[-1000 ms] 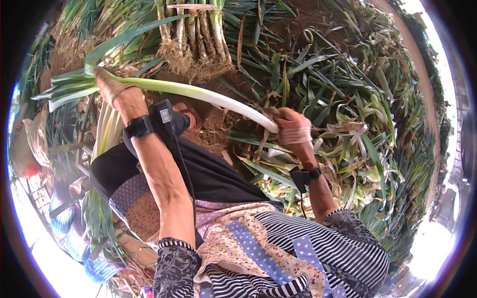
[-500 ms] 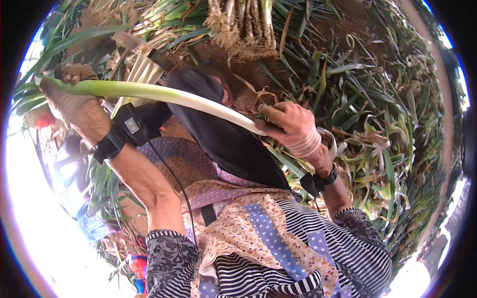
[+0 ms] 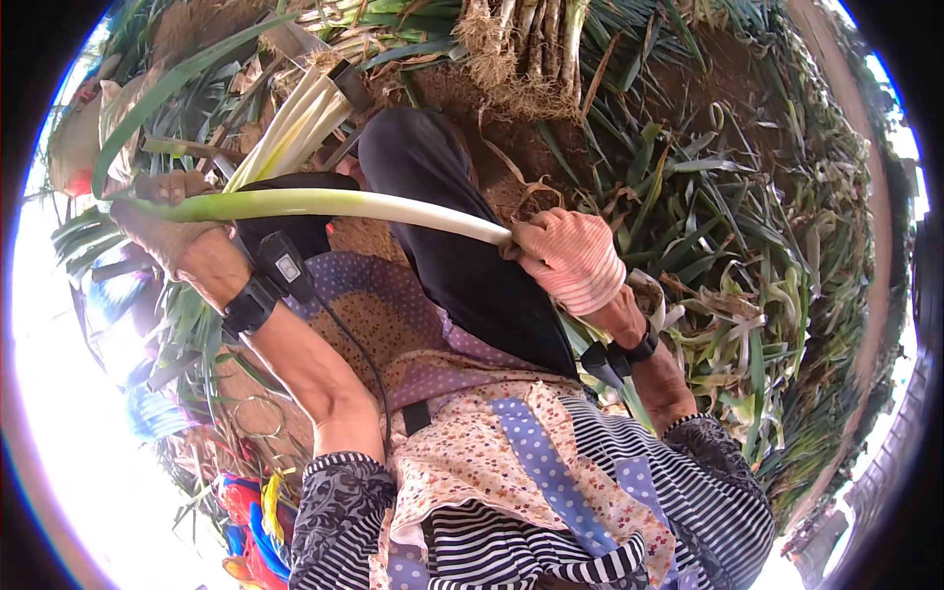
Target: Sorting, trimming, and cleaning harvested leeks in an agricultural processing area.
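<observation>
Fingers of the left hand [image 3: 172,224] curl round the green part of a leek [image 3: 344,203] in the head view, while those of the right hand [image 3: 578,261] pinch its white end. The leek spans left to right above the dark trousers [image 3: 423,167]; a hold at each end probably keeps so long a stalk steady. The left forearm [image 3: 310,369] reaches far and left; the right forearm [image 3: 664,385] slants inward, back of the hand upward. Rooted stalks [image 3: 526,54] sit bunched at the far side, perhaps for easy reach.

The left hand [image 3: 175,218] and right hand [image 3: 572,256] hold a leek [image 3: 339,203] between them across black trousers [image 3: 467,285].
</observation>
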Tool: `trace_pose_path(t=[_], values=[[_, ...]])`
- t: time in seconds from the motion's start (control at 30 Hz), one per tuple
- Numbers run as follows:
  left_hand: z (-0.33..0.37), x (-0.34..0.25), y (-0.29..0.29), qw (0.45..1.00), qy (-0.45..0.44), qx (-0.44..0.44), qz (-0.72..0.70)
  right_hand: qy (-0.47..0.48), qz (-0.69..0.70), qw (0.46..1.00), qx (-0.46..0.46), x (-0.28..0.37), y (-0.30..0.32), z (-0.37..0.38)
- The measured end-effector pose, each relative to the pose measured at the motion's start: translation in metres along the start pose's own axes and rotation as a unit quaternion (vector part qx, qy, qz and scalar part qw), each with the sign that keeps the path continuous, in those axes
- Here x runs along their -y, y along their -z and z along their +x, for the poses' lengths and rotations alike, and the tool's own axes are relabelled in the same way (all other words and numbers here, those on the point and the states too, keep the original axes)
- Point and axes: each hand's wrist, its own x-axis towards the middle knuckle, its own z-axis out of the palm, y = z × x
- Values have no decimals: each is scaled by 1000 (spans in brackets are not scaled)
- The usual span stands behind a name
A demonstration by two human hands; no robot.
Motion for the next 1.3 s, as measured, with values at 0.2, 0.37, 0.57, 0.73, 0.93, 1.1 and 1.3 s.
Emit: trace_pose_path(t=[0.2,0.37,0.57,0.73,0.93,1.1,1.3], values=[[-5,8,18,997,-8,-77,-6,-426,335,840,25,-6,6,-8],[-3,4,35,997,-13,-70,-28,-428,246,869,-38,-53,-45,-66],[-7,18,24,993,14,-100,-54,-365,18,926,-101,-64,-49,-99],[-13,13,25,989,-32,-145,-15,-302,178,927,-136,-11,15,-54],[2,29,38,984,-30,-176,-24,-114,47,990,-74,-4,16,-12],[0,29,41,979,-9,-203,-25,-96,73,993,-18,-19,-3,-7],[3,32,49,982,-18,-185,-41,-93,135,986,1,-19,-3,-7]])
